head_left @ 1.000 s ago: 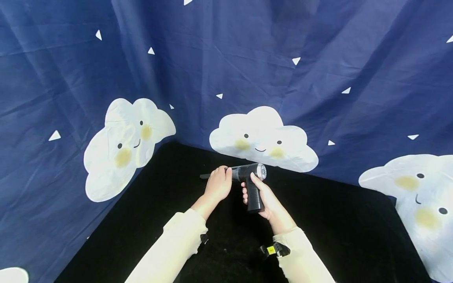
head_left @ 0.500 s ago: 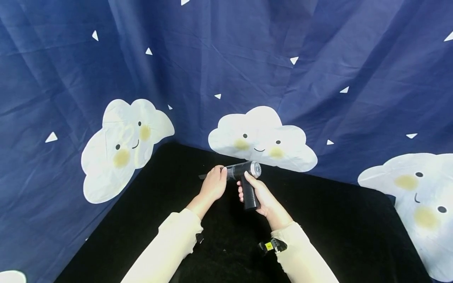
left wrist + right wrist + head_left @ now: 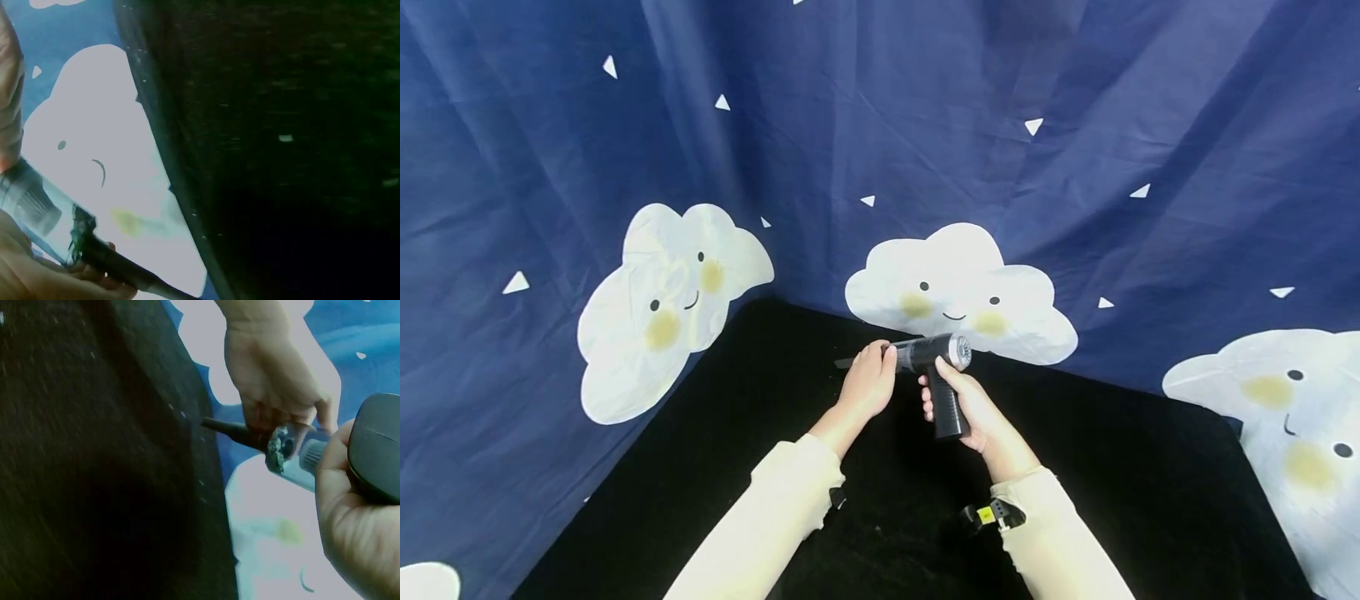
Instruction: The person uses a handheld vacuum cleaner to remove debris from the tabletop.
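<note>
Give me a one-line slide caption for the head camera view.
Right hand grips a handheld vacuum by its handle while left hand holds its nozzle.

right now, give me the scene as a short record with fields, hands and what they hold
tool: black handheld vacuum, pistol shaped, held above the black table
right hand: grips the vacuum's handle
left hand: grips the front of the vacuum where the nozzle sticks out
nozzle: thin, dark, points to the person's left
backdrop: blue cloth with white clouds
</note>
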A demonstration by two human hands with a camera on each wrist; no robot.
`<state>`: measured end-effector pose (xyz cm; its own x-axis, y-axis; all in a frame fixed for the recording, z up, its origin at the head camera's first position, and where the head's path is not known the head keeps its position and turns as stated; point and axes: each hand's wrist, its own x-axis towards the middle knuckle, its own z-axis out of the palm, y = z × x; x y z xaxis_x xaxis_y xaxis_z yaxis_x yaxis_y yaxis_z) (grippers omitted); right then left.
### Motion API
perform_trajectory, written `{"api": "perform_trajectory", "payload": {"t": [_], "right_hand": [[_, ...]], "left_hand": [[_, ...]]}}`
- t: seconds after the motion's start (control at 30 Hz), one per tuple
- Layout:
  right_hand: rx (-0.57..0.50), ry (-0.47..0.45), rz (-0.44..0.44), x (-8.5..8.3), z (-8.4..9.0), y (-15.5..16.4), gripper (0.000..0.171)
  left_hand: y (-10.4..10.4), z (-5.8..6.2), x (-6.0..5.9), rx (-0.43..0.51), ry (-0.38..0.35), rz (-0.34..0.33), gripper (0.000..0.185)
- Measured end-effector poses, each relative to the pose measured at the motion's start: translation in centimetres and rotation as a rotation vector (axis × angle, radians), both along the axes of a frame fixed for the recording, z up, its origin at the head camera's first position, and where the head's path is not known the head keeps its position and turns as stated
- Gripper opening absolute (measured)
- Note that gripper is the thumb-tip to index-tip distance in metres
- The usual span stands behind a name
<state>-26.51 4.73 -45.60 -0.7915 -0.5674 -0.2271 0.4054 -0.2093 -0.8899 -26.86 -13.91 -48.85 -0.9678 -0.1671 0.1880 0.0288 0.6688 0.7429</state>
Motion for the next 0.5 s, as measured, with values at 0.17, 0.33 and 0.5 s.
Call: {"api": "perform_trajectory", "payload": {"t": [0.17,0.33,0.5], "right_hand": [[0.078,0.058,0.032,-1.2,1.9,0.7,0.041],[0.157,0.105,0.064,-2.1,3.5,1.6,0.047],[0.222,0.148,0.035,-2.4,4.6,2.6,0.049]], "left_hand": [[-1.5,2.1,-1.0,0.079,-0.095,-0.117,0.049],[-3.1,3.2,-2.9,0.181,-0.184,-0.322,0.051],[-3.2,3.3,-4.9,0.257,-0.262,-0.476,0.056]]}}
